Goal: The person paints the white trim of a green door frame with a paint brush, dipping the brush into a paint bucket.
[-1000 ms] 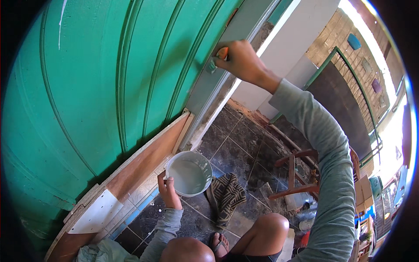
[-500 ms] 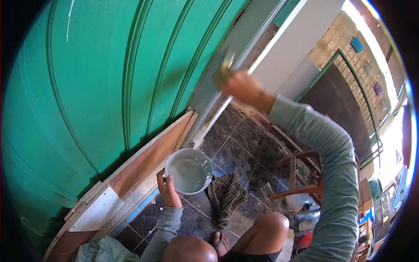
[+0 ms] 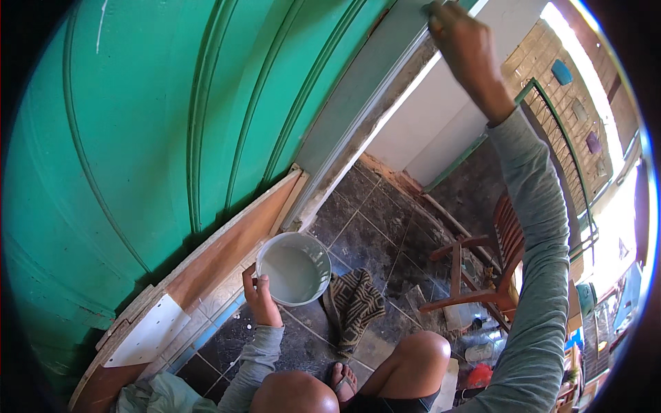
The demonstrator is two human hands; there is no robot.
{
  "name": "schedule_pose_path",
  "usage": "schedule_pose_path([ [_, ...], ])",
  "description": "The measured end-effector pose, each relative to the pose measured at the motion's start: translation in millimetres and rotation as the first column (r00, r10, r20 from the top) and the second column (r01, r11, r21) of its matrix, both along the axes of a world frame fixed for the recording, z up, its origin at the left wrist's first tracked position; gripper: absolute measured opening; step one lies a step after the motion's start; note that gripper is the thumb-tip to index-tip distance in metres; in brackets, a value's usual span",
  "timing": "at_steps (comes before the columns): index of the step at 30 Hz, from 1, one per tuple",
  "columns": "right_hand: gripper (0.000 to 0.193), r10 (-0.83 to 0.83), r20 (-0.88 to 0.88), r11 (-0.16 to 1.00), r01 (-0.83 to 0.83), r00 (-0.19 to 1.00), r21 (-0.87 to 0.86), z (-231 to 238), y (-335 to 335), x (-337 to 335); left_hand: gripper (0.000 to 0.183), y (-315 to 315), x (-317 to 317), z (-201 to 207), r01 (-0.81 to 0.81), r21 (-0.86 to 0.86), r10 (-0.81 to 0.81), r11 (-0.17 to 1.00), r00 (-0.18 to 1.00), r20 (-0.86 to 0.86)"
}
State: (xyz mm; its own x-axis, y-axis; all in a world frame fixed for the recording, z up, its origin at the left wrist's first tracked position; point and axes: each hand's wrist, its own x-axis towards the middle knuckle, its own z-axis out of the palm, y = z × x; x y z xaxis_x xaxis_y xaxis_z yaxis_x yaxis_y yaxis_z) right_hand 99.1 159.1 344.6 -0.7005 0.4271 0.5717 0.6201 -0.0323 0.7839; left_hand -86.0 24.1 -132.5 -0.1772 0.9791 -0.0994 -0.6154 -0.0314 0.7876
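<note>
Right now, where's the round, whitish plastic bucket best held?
Probably take the bucket by its left rim, from the lower left, where your left grip is: the open mouth leaves an edge to pinch, and pale contents favour keeping it level.

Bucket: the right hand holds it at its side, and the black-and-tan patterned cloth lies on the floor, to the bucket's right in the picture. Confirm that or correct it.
Wrong hand: the head view shows the left hand holding the bucket at its side. The black-and-tan patterned cloth does lie on the floor, to the bucket's right.
</note>
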Motion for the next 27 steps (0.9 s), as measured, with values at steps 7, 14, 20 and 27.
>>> schedule_pose_path([
  [7, 0.016, 0.068, 0.479, 0.934, 0.113, 0.875, -0.338, -199.1, -8.9, -6.3, 0.041, 1.4, 1.2, -15.5, 0.002, -0.048, -0.003, 0.999, 1.0, -0.011],
  [14, 0.008, -0.221, -0.339, 0.844, 0.005, 0.914, -0.536, -56.6, 8.2, -7.6, 0.041, 1.9, 1.5, -8.9, -0.041, 0.004, 0.041, 0.999, 0.999, 0.013],
  [20, 0.004, 0.261, -0.088, 0.962, -0.266, 0.961, -0.063, 39.1, -25.5, -28.6, 0.042, 3.6, 3.8, -3.6, -0.024, 0.015, 0.025, 1.0, 0.999, -0.03],
  [27, 0.015, -0.124, -0.438, 0.754, -0.202, 0.89, -0.625, -82.9, -3.7, -2.4, 0.041, 0.9, 13.9, -13.2, -0.006, -0.003, 0.006, 1.0, 1.0, 0.008],
])
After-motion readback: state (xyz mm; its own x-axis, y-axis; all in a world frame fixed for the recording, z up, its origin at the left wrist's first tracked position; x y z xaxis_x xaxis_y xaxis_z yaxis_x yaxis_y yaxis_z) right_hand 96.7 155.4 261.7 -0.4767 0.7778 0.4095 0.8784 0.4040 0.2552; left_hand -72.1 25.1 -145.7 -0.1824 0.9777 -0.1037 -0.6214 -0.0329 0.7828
